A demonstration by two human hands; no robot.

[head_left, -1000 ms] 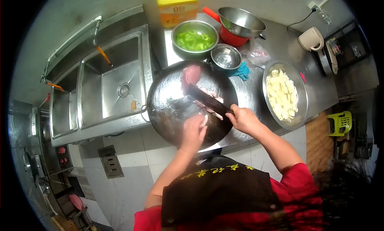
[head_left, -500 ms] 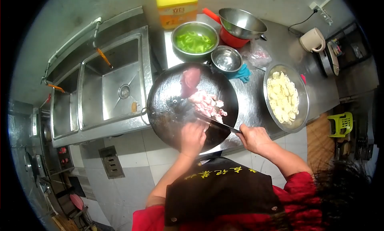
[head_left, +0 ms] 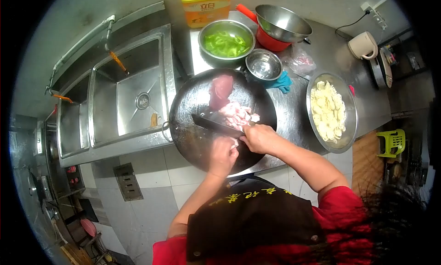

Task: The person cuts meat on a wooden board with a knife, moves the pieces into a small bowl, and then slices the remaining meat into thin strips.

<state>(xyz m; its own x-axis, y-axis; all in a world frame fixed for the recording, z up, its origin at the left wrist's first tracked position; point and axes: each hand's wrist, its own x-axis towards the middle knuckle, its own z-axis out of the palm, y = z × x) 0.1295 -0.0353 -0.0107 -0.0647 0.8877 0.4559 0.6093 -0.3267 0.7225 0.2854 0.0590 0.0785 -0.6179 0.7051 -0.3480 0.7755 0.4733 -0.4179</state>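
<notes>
A large dark wok [head_left: 188, 141] bears a piece of raw pink meat [head_left: 221, 90] near its far side and a heap of cut meat pieces [head_left: 236, 114] at its middle. My right hand [head_left: 258, 137] grips the handle of a cleaver [head_left: 213, 125], whose dark blade points left, on the near side of the heap. Close to the blade's near side, my left hand [head_left: 224, 153] is closed, its fingers curled round a small pale bit of meat [head_left: 234, 143] that shows only in part.
Behind the wok stand a bowl of green peppers [head_left: 226, 39], a small steel bowl [head_left: 263, 64] and a blue cloth [head_left: 282, 82]. To the right is a bowl of pale slices [head_left: 328, 111]. A double sink [head_left: 133, 99] lies left; a yellow jug [head_left: 206, 8] stands at the back.
The cleaver has come off the meat heap toward me, uncovering the cut pieces. My right hand has shifted left and now sits nearer the wok's middle. My left hand stays near the same place.
</notes>
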